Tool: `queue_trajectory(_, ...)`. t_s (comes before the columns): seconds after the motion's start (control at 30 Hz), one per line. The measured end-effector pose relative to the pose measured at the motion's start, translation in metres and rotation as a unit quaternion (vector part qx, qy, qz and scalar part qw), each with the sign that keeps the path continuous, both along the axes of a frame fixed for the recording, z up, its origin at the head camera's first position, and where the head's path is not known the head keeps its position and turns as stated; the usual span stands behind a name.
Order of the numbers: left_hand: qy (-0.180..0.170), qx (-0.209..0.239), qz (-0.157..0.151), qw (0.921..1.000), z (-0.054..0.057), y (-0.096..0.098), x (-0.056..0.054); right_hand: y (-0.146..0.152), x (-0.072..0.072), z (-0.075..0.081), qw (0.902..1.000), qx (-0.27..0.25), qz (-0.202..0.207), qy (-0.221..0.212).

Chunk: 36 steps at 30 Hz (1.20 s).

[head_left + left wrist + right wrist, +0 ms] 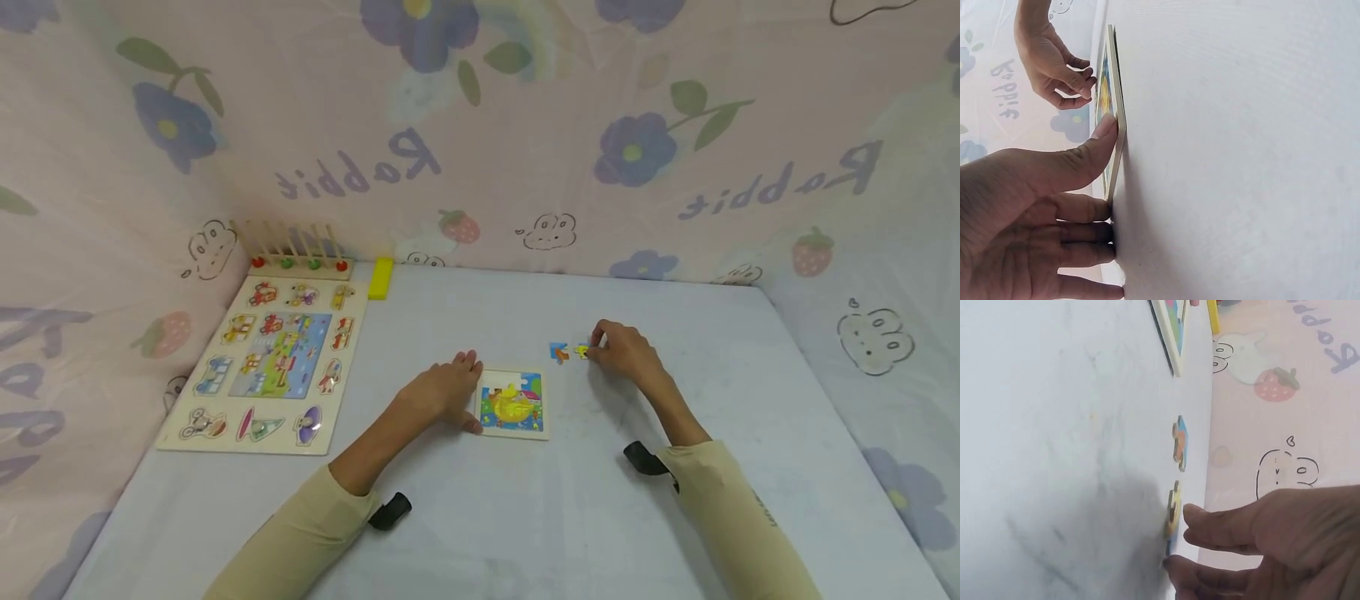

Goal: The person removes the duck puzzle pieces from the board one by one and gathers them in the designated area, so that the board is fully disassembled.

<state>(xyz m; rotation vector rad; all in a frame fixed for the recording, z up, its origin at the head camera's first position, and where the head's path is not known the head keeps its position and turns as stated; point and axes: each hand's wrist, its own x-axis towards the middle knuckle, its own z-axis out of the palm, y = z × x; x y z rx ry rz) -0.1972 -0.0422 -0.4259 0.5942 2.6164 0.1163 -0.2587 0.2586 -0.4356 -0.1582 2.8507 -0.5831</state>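
A square jigsaw puzzle [513,433] in a pale wooden frame, with a yellow duck picture, lies flat on the table. Its upper left part shows bare board. My left hand [442,392] steadies the frame's left side, fingers extended and thumb on the rim; in the left wrist view that thumb [1102,140] presses the edge. Off to the right, my right hand [626,354] pinches a small yellow puzzle piece [581,352] low at the table. The right wrist view shows its fingertips around one end of this piece [1174,512]. A blue and orange piece [558,352] lies beside it, untouched.
A large wooden peg puzzle board [258,433] with vehicle and toy shapes lies at the left. Behind it stands a rod rack [300,268] with red and green beads, and a yellow block [381,279]. A printed curtain [495,167] hangs behind the table.
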Motion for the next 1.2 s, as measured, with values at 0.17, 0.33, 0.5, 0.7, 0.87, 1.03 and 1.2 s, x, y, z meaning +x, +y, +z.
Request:
queue_trajectory(0.17,0.005,0.001,0.0,1.0,-0.001,0.0,-0.001,-0.009,0.005,0.005,0.9995,0.026,0.004,0.02)
queue_trajectory(0.33,0.004,-0.001,-0.002,1.0,0.0,0.0,-0.001,-0.023,0.015,0.014,0.9993,0.001,0.036,0.011)
queue_trajectory(0.5,0.003,-0.007,-0.004,1.0,-0.003,0.0,-0.002,-0.04,0.023,0.021,0.994,-0.056,0.094,-0.009)
queue_trajectory(0.7,0.004,-0.009,-0.001,0.9999,-0.003,0.0,-0.002,-0.059,0.03,0.022,0.9857,-0.075,0.15,-0.018)
queue_trajectory(0.87,0.003,-0.013,-0.003,0.9999,-0.002,0.001,-0.002,-0.065,0.034,0.015,0.9824,-0.074,0.17,-0.02)
queue_trajectory(1.03,0.003,-0.017,-0.004,0.9998,0.0,0.002,-0.002,-0.069,0.035,0.006,0.9842,-0.061,0.166,-0.012)
queue_trajectory(1.2,0.001,-0.012,-0.002,0.9999,0.001,0.002,-0.002,-0.074,0.038,0.0,0.9886,-0.039,0.145,-0.01)
